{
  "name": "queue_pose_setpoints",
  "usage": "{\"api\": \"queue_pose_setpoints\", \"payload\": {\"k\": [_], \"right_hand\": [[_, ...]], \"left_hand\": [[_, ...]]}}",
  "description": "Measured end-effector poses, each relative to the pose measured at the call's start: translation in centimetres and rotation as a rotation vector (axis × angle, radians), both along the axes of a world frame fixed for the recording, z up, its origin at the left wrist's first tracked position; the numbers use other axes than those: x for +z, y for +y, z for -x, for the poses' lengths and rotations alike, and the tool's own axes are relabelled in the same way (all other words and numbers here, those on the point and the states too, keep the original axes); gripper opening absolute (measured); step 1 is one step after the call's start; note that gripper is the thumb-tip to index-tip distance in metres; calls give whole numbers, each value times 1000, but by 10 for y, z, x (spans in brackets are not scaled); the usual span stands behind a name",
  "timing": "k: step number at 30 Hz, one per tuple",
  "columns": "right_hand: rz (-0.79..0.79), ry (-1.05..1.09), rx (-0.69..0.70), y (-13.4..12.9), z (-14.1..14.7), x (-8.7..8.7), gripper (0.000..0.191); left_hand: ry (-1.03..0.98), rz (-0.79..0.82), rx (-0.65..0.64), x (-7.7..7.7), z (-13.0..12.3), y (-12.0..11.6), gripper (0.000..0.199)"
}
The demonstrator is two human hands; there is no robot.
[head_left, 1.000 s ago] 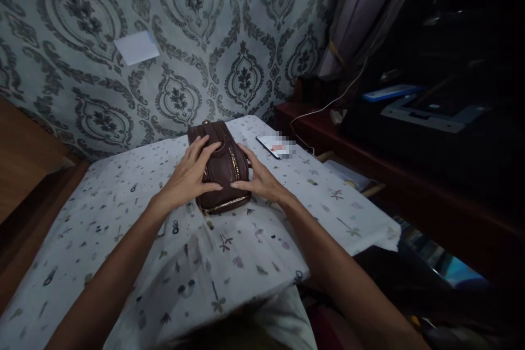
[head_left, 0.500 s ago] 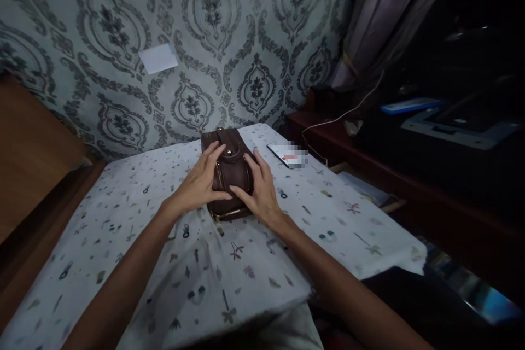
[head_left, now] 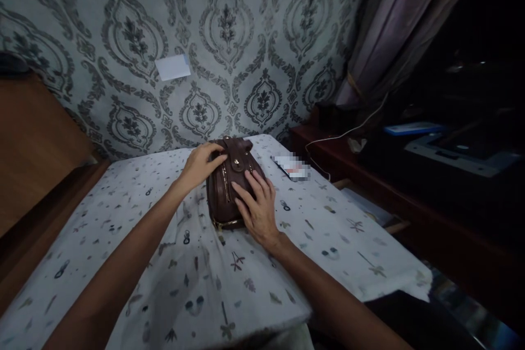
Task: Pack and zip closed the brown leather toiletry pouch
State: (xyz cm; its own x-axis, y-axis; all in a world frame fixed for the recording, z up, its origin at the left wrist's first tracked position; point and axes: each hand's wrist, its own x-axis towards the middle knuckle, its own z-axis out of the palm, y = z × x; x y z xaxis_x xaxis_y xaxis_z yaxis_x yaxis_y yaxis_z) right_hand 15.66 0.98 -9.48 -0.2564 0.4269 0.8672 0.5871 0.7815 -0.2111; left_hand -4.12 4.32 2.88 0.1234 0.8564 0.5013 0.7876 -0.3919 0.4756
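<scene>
A dark brown leather bag (head_left: 217, 197) with gold zips and a snap strap lies on the patterned tablecloth (head_left: 164, 273). At the bag's upper left, near a zip end, is my left hand (head_left: 199, 165), its thumb and fingers bent toward each other over the leather; anything pinched between them is too small to make out. My right hand (head_left: 260, 210) rests on the bag's right side with its fingers spread, pressing on the front.
A phone (head_left: 292, 167) lies right of the bag. Beyond it a white cable (head_left: 348, 134) runs across a dark red cabinet (head_left: 303, 136) with an open drawer (head_left: 365, 205). A wooden panel (head_left: 36, 142) stands at the left, and a patterned wall is behind.
My left hand has moved up to the bag's top left. My right hand has shifted from gripping the side to lying flatter on the front. The view has tilted slightly.
</scene>
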Motion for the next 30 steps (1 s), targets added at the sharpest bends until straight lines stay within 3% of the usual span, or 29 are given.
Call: {"api": "queue_pose_setpoints", "payload": {"k": [3,6,11,16,25,30], "right_hand": [[-21,-31,0,-1,-3,0,40],[-30,-49,-7,-2,-4,1,40],[-27,-73,-18,-3,-5,3,40],[-36,-91,-35,-3,-6,4,39],[-16,-110,-29,-3,-7,5,40],[5,-110,-7,-1,-8,5,41]], "left_hand": [[90,-64,78,2,-2,6,24],[54,-39,88,2,-1,13,14],[-297,88,68,1,-3,19,13],[-531,85,38,0,-9,13,17],[-474,75,53,0,-13,-4,20],[-398,98,-5,5,-11,-16,23]]}}
